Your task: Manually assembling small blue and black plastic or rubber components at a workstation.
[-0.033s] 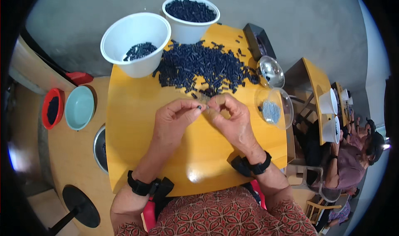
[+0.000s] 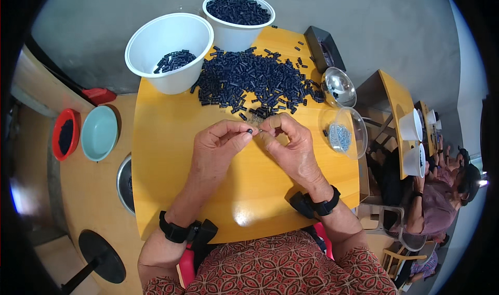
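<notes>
My left hand pinches a small black cylindrical piece between thumb and forefinger, its round end showing. Close beside it, the thumb and forefinger of my right hand are pressed together on something too small to make out. The fingertips of both hands nearly meet above the yellow table. Just beyond them spreads a heap of short black tube-like pieces. A small patch of tiny pale bits lies at the heap's near edge, partly behind my fingers. A clear round tub to the right holds small silvery-blue pieces.
Two white tubs, one nearly full and one with fewer black pieces, stand at the back. A metal bowl and dark tray sit at the right. Basins stand on the floor left. A person sits far right.
The whole picture has shifted up very slightly. Both hands keep the same pinching pose at nearly the same spot.
</notes>
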The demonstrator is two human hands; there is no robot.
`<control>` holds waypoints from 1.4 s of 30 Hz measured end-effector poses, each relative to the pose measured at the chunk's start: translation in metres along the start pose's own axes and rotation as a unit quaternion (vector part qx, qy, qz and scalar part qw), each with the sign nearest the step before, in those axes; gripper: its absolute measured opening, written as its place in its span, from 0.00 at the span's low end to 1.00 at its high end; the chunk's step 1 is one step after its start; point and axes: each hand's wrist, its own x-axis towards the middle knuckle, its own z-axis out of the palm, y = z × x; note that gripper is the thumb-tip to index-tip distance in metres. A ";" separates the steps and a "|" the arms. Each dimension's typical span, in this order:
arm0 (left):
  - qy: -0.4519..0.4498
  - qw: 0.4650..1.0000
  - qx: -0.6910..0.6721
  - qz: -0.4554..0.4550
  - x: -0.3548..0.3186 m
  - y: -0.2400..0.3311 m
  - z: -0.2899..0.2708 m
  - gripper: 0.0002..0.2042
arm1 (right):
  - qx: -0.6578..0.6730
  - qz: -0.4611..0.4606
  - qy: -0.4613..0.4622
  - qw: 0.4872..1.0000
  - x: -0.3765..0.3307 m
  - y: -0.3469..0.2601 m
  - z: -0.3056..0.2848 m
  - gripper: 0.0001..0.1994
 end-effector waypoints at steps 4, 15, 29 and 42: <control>0.011 1.000 0.017 0.020 -0.003 -0.004 -0.003 0.06 | -0.054 -0.004 -0.002 0.999 -0.011 0.001 -0.006 0.05; 0.116 0.991 0.060 -0.006 0.005 0.005 -0.011 0.06 | -0.204 -0.112 -0.043 0.971 -0.008 0.029 -0.013 0.06; 0.132 0.991 0.031 0.000 0.009 0.002 -0.017 0.06 | -0.155 -0.009 -0.004 0.988 0.054 0.031 -0.020 0.04; 0.098 0.995 0.011 0.025 0.011 -0.007 -0.018 0.05 | -0.296 -0.146 -0.063 0.942 0.069 0.028 0.006 0.03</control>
